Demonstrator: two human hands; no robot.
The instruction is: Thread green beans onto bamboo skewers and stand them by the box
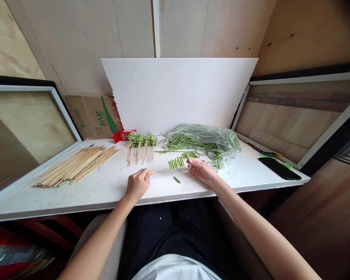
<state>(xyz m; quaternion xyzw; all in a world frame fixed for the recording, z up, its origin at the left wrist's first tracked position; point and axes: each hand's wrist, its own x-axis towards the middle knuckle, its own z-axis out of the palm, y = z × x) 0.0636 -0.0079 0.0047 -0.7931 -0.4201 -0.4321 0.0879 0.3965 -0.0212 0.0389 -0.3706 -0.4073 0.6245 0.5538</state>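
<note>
My left hand (138, 182) is closed in a pinch on a thin bamboo skewer (159, 169) that points right across the white tabletop (105, 186). A row of short green bean pieces (176, 162) sits at the skewer's tip. My right hand (200, 169) rests just right of that row, fingers curled against the end pieces. One loose bean piece (176, 179) lies between my hands.
A pile of bare skewers (76, 166) lies at the left. Finished bean skewers (140, 144) lie behind, beside a red packet (123, 135). A plastic bag of long beans (202, 140) sits at the back right. A black phone (279, 168) lies at the right edge.
</note>
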